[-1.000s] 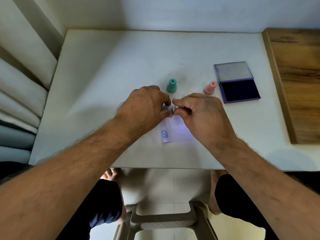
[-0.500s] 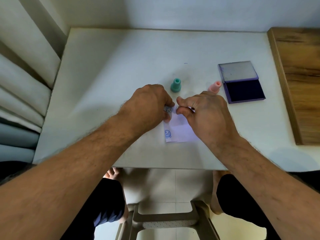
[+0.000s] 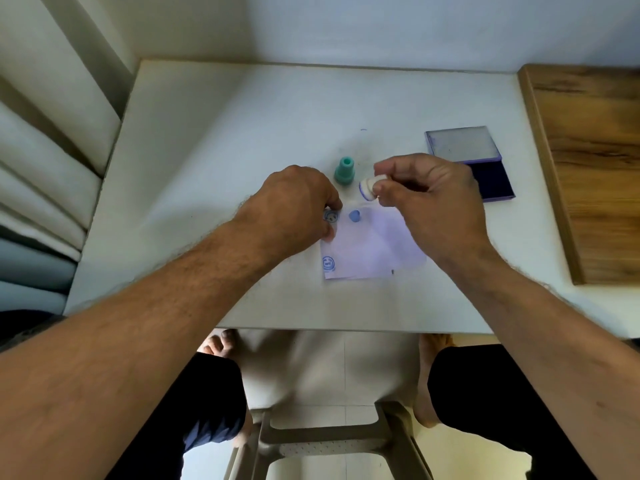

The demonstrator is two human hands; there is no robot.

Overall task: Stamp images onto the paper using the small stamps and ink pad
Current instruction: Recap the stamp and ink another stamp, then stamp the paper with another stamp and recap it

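Observation:
A lilac paper (image 3: 374, 247) lies near the table's front edge, with one round blue print (image 3: 328, 264) at its lower left. A second round blue print (image 3: 329, 216) shows by my left fingertips. My left hand (image 3: 294, 209) rests with bent fingers on the paper's upper left corner. My right hand (image 3: 429, 199) hovers above the paper and pinches a small white stamp (image 3: 367, 189) with a blue-inked rim. A small blue cap (image 3: 354, 215) lies on the paper between my hands. A teal stamp (image 3: 344, 171) stands upright behind them. The open purple ink pad (image 3: 495, 181) is partly hidden by my right hand.
A wooden board (image 3: 595, 161) covers the table's right side. The white table (image 3: 225, 140) meets the wall at the back, and cushions (image 3: 41, 161) lie to its left. My knees and a plastic stool (image 3: 329, 441) show below the front edge.
My hands have come apart. The right hand has lifted up and to the right with the white stamp; the blue cap now lies on the paper and the left hand has settled onto the paper's corner.

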